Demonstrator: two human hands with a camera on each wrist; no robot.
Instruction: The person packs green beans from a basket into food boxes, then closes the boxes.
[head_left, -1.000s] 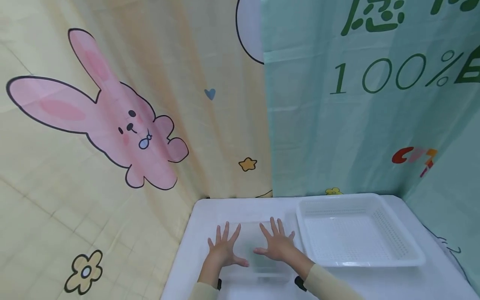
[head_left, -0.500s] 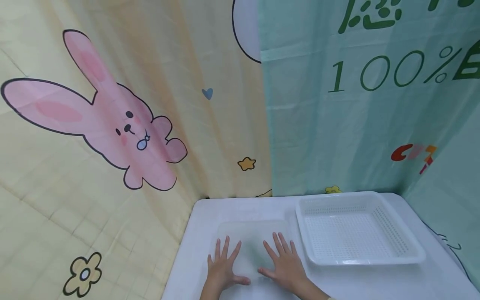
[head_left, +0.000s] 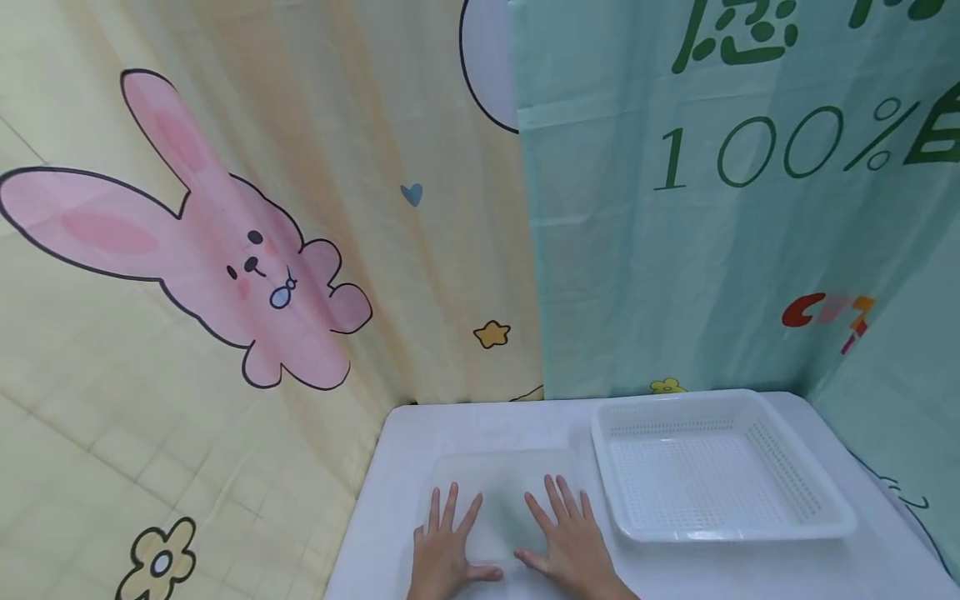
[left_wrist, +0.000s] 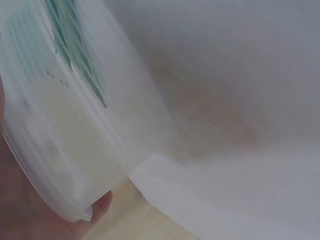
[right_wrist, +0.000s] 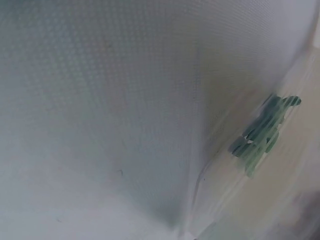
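Observation:
A translucent, pale plastic box with a lid [head_left: 510, 468] stands on the white table. My left hand [head_left: 442, 546] lies over its left side with the fingers straight and spread, thumb pointing inward. Over the right side is my right hand [head_left: 576, 546], spread in the same way, its thumb toward the left one. In the left wrist view the box wall [left_wrist: 75, 130] runs beside the left hand [left_wrist: 30, 200], which touches the rim. Green streaks [right_wrist: 265, 130] show on the box wall in the right wrist view; the right hand there is only a blur at the edge.
A white perforated plastic basket [head_left: 720, 475] stands right of the box on the white table [head_left: 408, 433]. Behind the table hang a cream curtain with a pink rabbit [head_left: 255, 250] and a green curtain [head_left: 675, 275] with printed lettering.
Both hands have come back toward the person's side, lower in the head view, with fingers still spread. The sleeves and wrist straps have left the view. Box and basket stay in place.

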